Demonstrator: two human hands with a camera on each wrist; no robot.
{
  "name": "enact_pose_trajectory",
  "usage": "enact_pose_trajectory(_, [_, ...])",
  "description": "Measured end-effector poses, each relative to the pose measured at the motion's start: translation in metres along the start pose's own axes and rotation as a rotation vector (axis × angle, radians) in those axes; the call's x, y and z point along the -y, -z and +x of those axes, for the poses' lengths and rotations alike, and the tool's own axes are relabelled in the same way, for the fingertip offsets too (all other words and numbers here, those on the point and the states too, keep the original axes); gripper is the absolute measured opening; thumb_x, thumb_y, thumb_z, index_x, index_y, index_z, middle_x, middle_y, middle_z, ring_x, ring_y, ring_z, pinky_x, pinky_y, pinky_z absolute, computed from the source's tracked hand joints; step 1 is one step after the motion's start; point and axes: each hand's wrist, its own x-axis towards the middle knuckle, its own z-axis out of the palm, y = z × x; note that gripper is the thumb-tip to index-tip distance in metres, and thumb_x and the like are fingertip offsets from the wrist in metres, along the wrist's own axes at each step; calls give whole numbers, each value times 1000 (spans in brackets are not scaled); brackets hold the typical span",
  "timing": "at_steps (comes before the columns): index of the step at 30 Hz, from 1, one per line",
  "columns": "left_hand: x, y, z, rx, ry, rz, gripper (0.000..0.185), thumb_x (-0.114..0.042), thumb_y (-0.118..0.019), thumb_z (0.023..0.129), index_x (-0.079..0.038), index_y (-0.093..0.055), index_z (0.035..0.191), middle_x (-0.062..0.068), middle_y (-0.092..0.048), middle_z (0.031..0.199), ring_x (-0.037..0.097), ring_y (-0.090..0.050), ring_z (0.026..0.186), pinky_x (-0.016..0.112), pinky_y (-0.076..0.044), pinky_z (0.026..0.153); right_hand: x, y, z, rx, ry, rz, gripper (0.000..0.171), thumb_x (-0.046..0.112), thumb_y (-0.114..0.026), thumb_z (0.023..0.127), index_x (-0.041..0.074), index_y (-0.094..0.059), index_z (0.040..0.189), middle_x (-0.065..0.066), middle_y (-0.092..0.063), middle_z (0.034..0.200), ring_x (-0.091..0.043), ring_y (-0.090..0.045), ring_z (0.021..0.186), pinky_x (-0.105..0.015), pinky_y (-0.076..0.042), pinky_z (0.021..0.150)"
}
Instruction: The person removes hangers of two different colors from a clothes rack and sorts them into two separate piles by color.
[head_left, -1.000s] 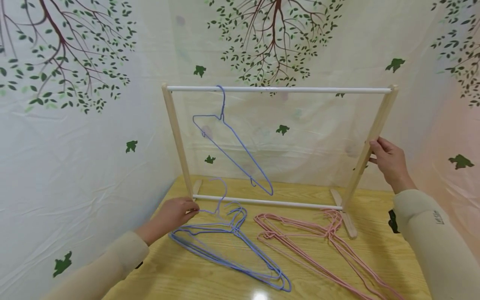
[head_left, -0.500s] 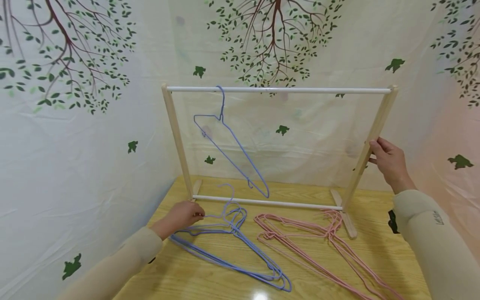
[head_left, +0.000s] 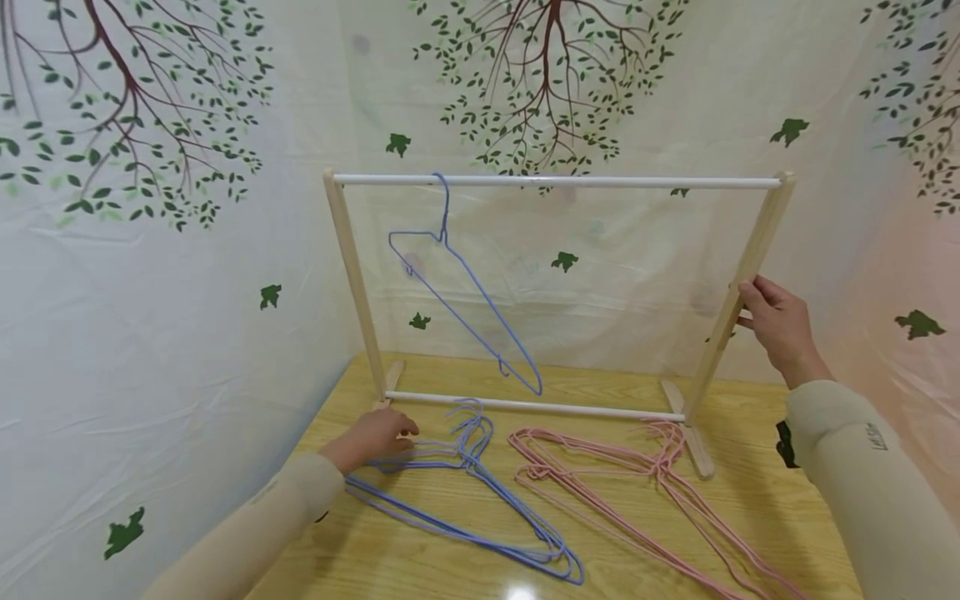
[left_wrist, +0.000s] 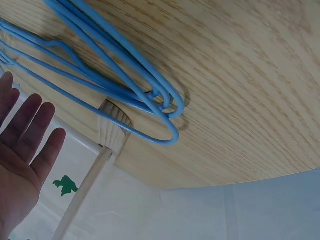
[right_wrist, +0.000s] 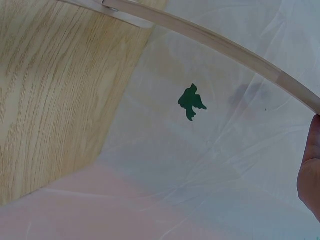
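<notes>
Rack [head_left: 558, 179] upright gripped by R hand [head_left: 776, 325]; L hand [head_left: 375, 435], fingers spread flat, rested on blue hangers [head_left: 465, 492] before rack.

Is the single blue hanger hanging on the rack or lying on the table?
Hanging: the blue hanger hooks over the rack's top rail, its lower end off the table.
</notes>
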Motion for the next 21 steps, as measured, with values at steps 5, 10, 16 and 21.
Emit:
enact_pose_trajectory(5, [0,8,-3,-18,111,-47,28,-21,-75,90,-5,-73,113,10,-72,101,27,-68,90,46,-56,75,0,0,1,1,-3,6,64,39,-55,100,3,-42,150,22,-61,103,6,-59,93,-11,-53,70])
enact_pose_trajectory(10, [7,20,-4,-102,141,-50,31,-23,-74,91,-4,-71,114,13,-71,101,30,-68,90,47,-56,73,2,-1,-2,-3,6,9,63,38,-55,100,3,-42,150,22,-61,102,6,-59,93,-11,-53,70])
enact_pose_trajectory(16, [25,36,-2,-211,205,-80,38,-31,-70,94,-3,-69,120,16,-70,109,33,-67,94,50,-56,77,5,-1,-7,-12,12,-4,61,39,-55,100,4,-45,149,21,-61,102,6,-58,94,-10,-53,70])
enact_pose_trajectory(21, [44,62,-3,-296,321,-135,48,-36,-63,98,1,-63,129,21,-66,119,37,-65,102,53,-54,82,6,-3,-9,-13,7,-22,60,39,-53,100,5,-45,148,20,-60,103,5,-57,95,-10,-53,70])
